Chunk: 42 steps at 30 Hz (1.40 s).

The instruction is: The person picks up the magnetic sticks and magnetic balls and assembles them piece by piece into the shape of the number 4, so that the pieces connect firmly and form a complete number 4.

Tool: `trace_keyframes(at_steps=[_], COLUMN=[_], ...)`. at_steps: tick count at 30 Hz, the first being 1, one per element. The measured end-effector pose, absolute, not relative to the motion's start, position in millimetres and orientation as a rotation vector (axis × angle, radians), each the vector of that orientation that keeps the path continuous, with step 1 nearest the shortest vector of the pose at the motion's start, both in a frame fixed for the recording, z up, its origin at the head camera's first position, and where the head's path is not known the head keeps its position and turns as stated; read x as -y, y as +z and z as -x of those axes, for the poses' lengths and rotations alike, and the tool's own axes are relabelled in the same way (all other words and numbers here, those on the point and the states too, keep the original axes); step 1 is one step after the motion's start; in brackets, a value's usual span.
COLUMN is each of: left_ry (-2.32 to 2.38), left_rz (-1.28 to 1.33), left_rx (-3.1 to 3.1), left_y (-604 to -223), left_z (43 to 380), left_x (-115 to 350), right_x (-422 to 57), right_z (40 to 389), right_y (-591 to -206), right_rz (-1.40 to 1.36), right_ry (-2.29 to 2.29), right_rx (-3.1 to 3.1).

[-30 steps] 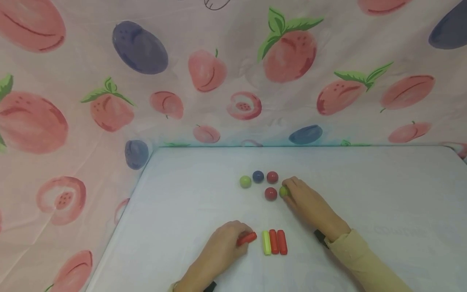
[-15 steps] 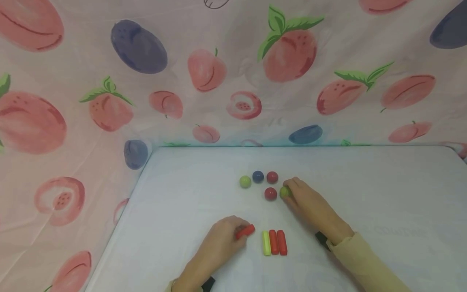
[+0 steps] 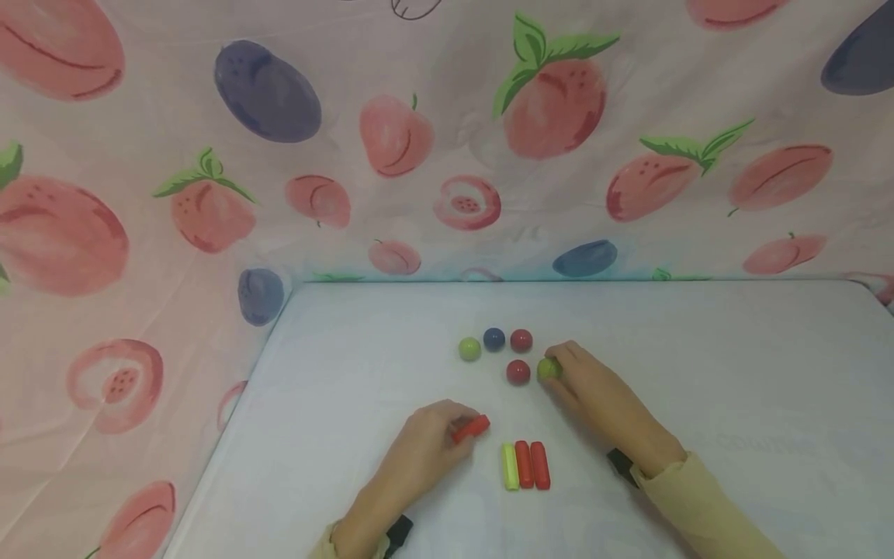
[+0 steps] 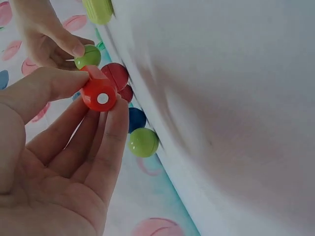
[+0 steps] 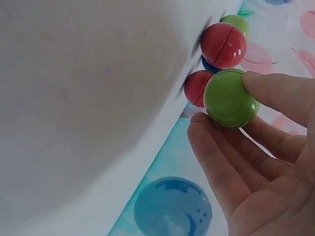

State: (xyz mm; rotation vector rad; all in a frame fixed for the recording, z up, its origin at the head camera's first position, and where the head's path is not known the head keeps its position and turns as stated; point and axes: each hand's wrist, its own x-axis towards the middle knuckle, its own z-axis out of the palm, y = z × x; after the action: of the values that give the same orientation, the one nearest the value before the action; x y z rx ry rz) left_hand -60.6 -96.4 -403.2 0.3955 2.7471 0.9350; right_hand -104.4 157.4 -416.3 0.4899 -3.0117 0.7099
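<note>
My left hand point(image 3: 424, 444) pinches a short red stick point(image 3: 471, 428) between thumb and fingers, tilted above the table. In the left wrist view a white dot marks the end of the red stick point(image 4: 101, 96). Farther forward, my right hand point(image 3: 595, 394) pinches a green ball point(image 3: 549, 368) by thumb and fingertips. The right wrist view shows a thin seam around the green ball point(image 5: 230, 98). Just left of it sits a red ball point(image 3: 518, 373), with a second red ball point(image 3: 521, 340), a blue ball point(image 3: 493, 338) and another green ball point(image 3: 469, 348) behind.
Nearer the front of the white table point(image 3: 335, 373) lie a yellow-green stick point(image 3: 511, 466) and two red sticks, one in the middle point(image 3: 524, 464) and one at the right point(image 3: 541, 465), side by side. A fruit-print cloth point(image 3: 461, 140) hangs behind and to the left.
My left hand has moved forward with the red stick, away from the row of sticks. My right hand and the green ball have shifted slightly right, widening the gap to the near red ball.
</note>
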Motion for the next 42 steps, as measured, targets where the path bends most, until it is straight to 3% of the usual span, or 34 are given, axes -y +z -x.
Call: trace_keyframes(at_steps=[42], left_ry=[1.095], left_rz=[-0.58], left_rx=[-2.728], left_y=[-396.2], left_z=[88.4], left_x=[82.0], right_x=[-155.2], right_z=[87.6], right_y=[-399.1], right_rz=[-0.565], right_ry=[0.822], right_rx=[2.971])
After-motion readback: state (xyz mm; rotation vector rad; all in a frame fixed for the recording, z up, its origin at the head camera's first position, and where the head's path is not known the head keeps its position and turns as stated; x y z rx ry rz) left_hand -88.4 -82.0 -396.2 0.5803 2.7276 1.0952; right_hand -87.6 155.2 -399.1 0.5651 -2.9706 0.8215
